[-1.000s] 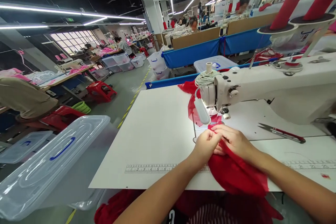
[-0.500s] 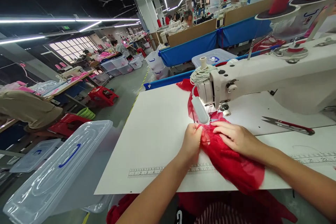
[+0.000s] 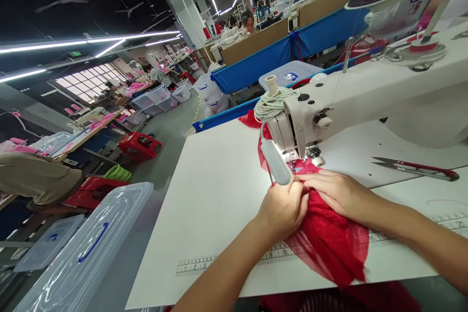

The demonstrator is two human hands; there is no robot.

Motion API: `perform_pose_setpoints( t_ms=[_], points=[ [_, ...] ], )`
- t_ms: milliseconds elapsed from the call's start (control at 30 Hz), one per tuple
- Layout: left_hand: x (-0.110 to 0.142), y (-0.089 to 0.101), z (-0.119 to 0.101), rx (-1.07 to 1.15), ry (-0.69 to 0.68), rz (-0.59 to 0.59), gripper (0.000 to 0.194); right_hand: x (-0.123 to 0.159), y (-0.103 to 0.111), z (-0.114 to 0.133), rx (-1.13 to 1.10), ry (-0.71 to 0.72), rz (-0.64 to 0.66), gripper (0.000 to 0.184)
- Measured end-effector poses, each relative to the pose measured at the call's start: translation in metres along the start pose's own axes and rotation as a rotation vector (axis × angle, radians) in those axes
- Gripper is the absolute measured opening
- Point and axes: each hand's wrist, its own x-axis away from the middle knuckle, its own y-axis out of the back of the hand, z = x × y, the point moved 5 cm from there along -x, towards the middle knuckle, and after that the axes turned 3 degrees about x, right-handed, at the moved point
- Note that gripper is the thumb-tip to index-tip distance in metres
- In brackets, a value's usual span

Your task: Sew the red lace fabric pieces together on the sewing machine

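A piece of sheer red fabric lies on the white sewing table and runs under the head of the white sewing machine. My left hand is closed, pinching the fabric's edge just in front of the needle area. My right hand rests on top of the fabric beside it, fingers pressed together toward the presser foot. More red fabric shows behind the machine head. The needle itself is hidden by the machine's small lamp.
Red-handled thread snips lie on the table to the right. Red thread cones stand on top of the machine. Clear plastic bin lids sit at lower left. Other people sit at rows of tables across the aisle.
The view has tilted and moved closer. My left hand slid right and closed on the fabric's edge near the presser foot; my right hand stayed on the cloth.
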Motion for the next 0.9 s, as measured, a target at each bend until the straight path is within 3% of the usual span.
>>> perform_pose_setpoints(
  t_ms=[167, 400, 600, 900],
  points=[
    [0.009, 0.000, 0.006, -0.178, -0.067, 0.003, 0.022, -0.001, 0.003, 0.000, -0.013, 0.036, -0.012, 0.034],
    [0.016, -0.003, -0.001, -0.366, -0.129, -0.024, 0.048, -0.002, 0.005, 0.001, -0.020, 0.050, -0.075, 0.040],
    [0.017, -0.003, -0.002, -0.434, -0.163, -0.035, 0.046, -0.001, 0.007, 0.003, 0.062, 0.071, -0.078, 0.039],
    [0.018, -0.003, -0.001, -0.466, -0.153, -0.005, 0.051, 0.005, 0.000, -0.003, 0.125, -0.026, -0.064, 0.046]
  ],
)
